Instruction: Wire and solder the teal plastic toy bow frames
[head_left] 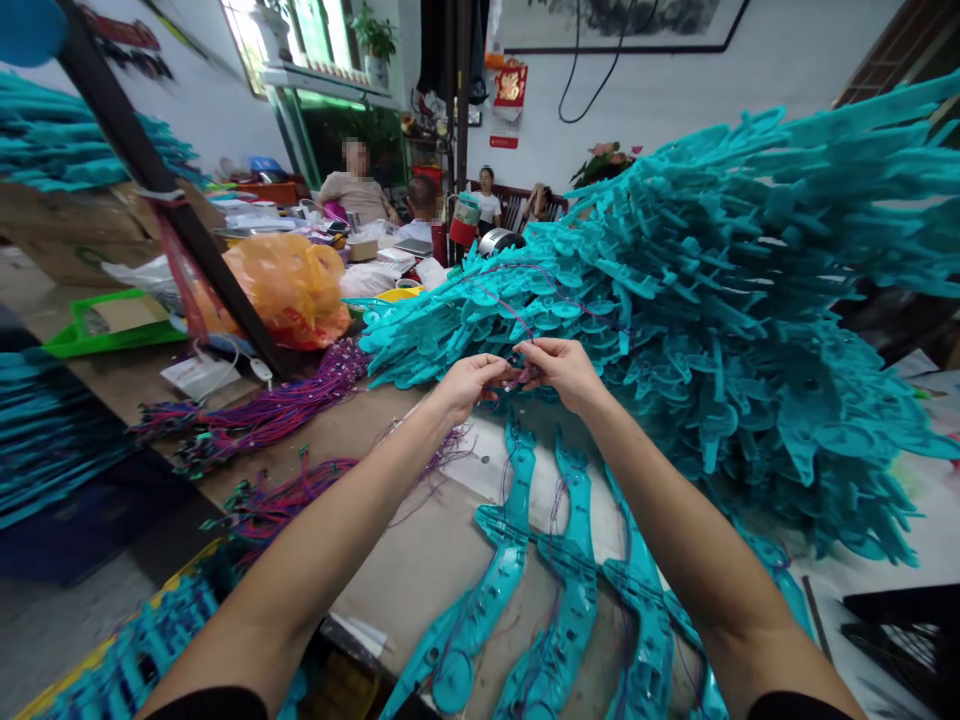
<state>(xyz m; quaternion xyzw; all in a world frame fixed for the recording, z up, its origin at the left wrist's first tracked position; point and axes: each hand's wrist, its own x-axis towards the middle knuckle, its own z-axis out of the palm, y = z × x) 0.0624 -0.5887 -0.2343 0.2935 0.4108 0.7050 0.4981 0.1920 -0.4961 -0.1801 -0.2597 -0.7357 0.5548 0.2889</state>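
My left hand [474, 384] and my right hand [561, 372] meet in front of the big teal heap, fingertips pinched close together. Between them they hold a thin purple-red wire [511, 310], part of which trails up over the heap; the end at my fingers is too small to make out. Below my hands, several long teal plastic pieces [501, 570] lie side by side on the table [409, 585], with thin wires running along them. Left of my forearm are bundles of purple and red wires [300, 405] with small connectors.
A tall heap of teal plastic pieces [720, 300] fills the right side. An orange plastic bag [277, 285], a green tray [112, 335] and a dark slanted post [161, 175] stand at left. More teal pieces [146, 650] fill a yellow-edged container lower left. People sit farther back.
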